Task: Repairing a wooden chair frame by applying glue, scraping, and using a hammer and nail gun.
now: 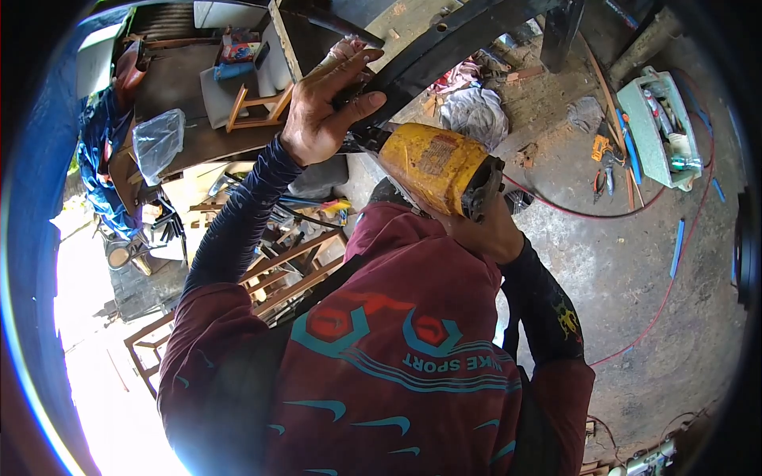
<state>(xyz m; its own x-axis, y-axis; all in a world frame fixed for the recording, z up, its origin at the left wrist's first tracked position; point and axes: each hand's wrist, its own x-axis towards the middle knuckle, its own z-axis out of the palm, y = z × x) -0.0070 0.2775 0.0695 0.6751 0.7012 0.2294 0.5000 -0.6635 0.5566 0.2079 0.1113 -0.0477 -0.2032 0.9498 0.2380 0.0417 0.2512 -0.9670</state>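
My right hand (494, 235) is wrapped round the underside of a worn yellow power tool (435, 165) with a black end cap. The tool's kind does not show clearly; its narrow dark front points left, towards a dark beam (429, 57). At the lower end of that beam is my left hand (324, 111), its thumb on the near side and its fingers on the far side. Part of the grip is hidden by the hand itself. Beside the tool, a red hose or cord (548, 203) runs off to the right across the floor.
A pale green crate (635, 111) of bottles and small items stands at right, beside pliers (609, 176) and blue strips. Crumpled cloth (476, 116) and wood scraps lie behind the beam. At left are a brown table (178, 87), a plastic bag (159, 143) and wooden frames (298, 274).
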